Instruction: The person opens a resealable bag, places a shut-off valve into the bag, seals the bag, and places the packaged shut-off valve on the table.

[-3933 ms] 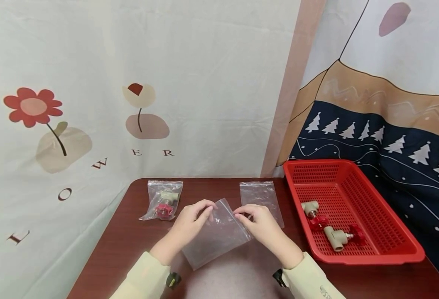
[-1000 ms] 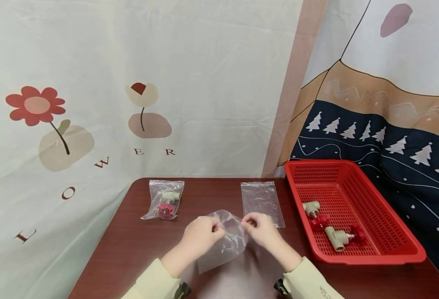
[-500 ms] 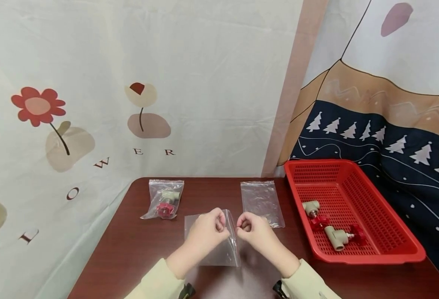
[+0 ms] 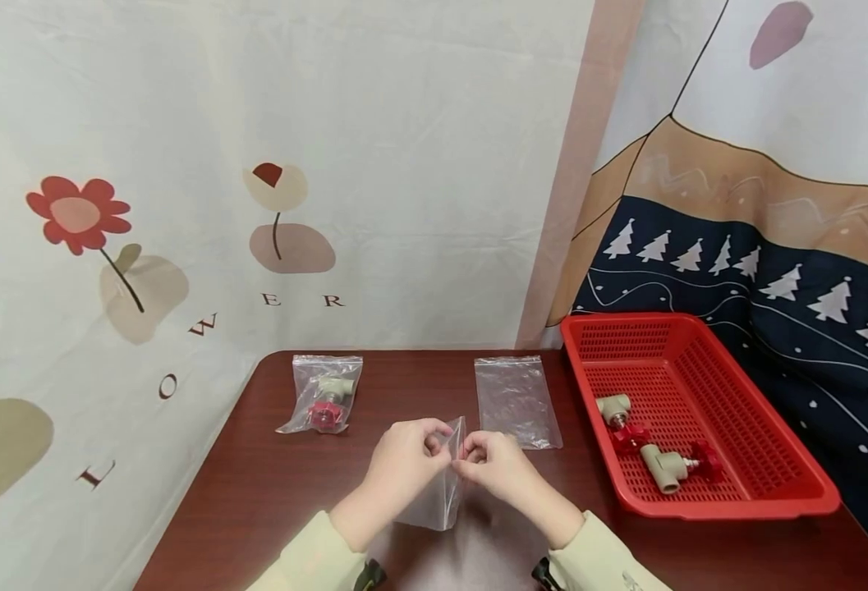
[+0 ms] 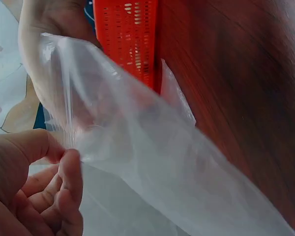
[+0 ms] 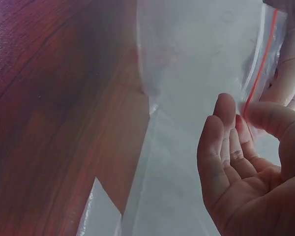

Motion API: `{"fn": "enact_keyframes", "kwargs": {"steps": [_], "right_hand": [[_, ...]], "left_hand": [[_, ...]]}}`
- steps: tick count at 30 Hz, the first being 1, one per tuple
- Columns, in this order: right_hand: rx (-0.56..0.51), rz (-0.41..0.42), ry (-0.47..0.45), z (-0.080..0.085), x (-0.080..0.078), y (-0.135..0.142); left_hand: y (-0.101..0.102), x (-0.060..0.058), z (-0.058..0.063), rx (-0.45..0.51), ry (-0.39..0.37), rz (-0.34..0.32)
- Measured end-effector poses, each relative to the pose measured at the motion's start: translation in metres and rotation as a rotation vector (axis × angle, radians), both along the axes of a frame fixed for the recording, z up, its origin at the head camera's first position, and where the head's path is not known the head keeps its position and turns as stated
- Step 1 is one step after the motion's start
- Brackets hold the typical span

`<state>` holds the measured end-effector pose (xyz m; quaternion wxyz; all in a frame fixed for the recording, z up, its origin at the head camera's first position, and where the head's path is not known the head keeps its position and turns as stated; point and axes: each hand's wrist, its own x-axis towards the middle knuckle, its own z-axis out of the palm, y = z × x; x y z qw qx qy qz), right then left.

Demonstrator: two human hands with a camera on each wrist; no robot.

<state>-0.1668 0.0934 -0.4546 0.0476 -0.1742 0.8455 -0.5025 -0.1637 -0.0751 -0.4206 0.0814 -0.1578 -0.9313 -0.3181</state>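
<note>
Plastic bag (image 4: 432,502) now turned more edge-on | left hand (image 4: 402,453), right hand (image 4: 498,465) closer; fingers pinching its mouth | handling apparently unfinished

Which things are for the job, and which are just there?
Seem part of the job:
- clear bag held by the left hand and right hand
- bagged valve
- flat bag
- two red-handled valves
- red basket holding them

Probably just there:
- flower cloth
- tree-patterned cloth
</note>
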Motion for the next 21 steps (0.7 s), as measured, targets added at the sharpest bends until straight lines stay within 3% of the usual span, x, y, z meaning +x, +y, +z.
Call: {"fn": "enact_keyframes", "kwargs": {"steps": [5, 11, 15, 18, 21], "right_hand": [[0.072, -0.047, 0.020, -0.003, -0.003, 0.003], [0.160, -0.139, 0.076, -0.006, -0.010, 0.009], [0.227, -0.183, 0.206, -0.006, -0.009, 0.009], [0.274, -0.206, 0.361, -0.001, -0.003, 0.005], [0.218, -0.189, 0.470, 0.008, 0.004, -0.002]], "left_hand": [[-0.004, -0.001, 0.002, -0.037, 0.058, 0.024], [-0.009, -0.001, 0.008, -0.067, 0.032, 0.035], [-0.009, -0.002, 0.008, -0.077, 0.010, 0.022], [-0.009, -0.004, 0.005, -0.060, -0.007, 0.025], [-0.010, -0.008, 0.002, -0.012, -0.033, 0.034]]}}
